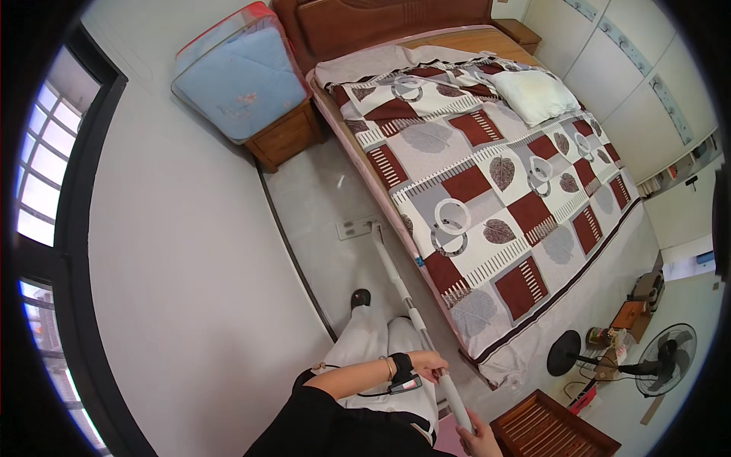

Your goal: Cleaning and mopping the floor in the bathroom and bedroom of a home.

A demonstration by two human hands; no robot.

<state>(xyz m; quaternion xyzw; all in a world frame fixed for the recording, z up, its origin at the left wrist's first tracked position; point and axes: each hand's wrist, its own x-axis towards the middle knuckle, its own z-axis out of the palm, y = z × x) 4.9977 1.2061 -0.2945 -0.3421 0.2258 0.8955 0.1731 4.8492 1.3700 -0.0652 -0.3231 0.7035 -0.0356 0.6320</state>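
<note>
My left hand, with a black band at its wrist, grips the middle of a long white mop handle. Lower in the picture, my right hand is closed around the upper end of the same handle. The handle slants away from me along the bedside. Its flat mop head lies on the grey tiled floor, its right end close to the bed's edge. Part of the handle is hidden behind my left hand.
A wooden bed with a patterned sheet and white pillow fills the right. A wooden nightstand holds a bagged blue quilt. The wall borders the left. A fan and slatted wooden chair stand lower right.
</note>
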